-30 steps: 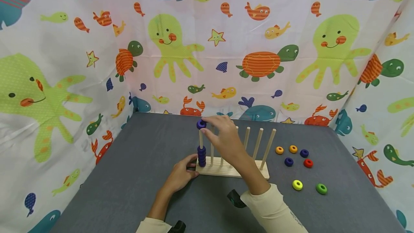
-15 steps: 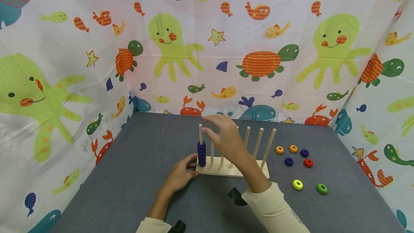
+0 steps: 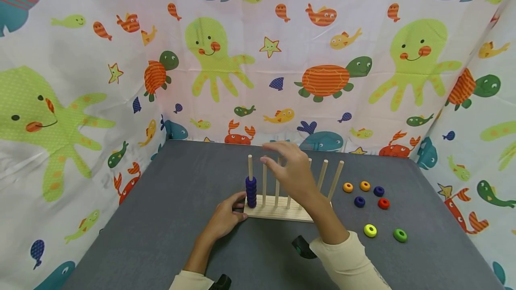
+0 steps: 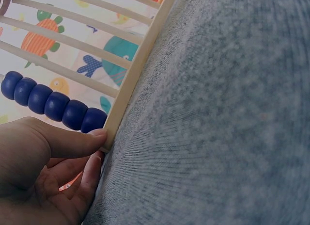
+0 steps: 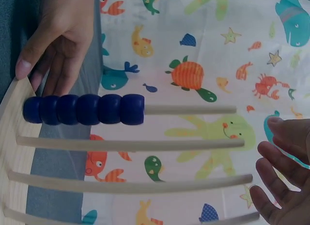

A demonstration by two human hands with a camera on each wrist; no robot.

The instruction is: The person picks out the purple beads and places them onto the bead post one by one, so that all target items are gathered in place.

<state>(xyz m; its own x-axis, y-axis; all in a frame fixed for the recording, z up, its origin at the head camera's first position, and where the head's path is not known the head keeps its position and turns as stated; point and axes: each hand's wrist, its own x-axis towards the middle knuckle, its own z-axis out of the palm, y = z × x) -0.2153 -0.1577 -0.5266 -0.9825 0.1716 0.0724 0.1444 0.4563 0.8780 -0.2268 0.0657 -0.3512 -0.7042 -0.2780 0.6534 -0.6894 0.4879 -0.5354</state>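
Note:
A pale wooden peg rack (image 3: pixel 264 212) with several upright pegs stands on the table. A stack of dark blue wooden beads (image 3: pixel 251 191) sits at the bottom of its leftmost peg, whose top part is bare; the right wrist view shows the same blue beads (image 5: pixel 87 109) in a row on it. My left hand (image 3: pixel 225 219) grips the left end of the rack's base, and in the left wrist view the thumb (image 4: pixel 80 141) presses on the base beside the lowest bead. Holding nothing, my right hand (image 3: pixel 293 169) hovers beside the peg tops with its fingers loosely bent and apart.
Loose beads lie right of the rack: two orange (image 3: pixel 348 187), two dark blue (image 3: pixel 359 202), one red (image 3: pixel 384 203), one yellow (image 3: pixel 370 230) and one green (image 3: pixel 400 235). A cloth with sea animals (image 3: pixel 278 66) hangs behind the grey table (image 3: pixel 161 245).
My right hand let a blue bead drop down the leftmost peg onto the stack, then moved right, away from that peg. My left hand has stayed on the base.

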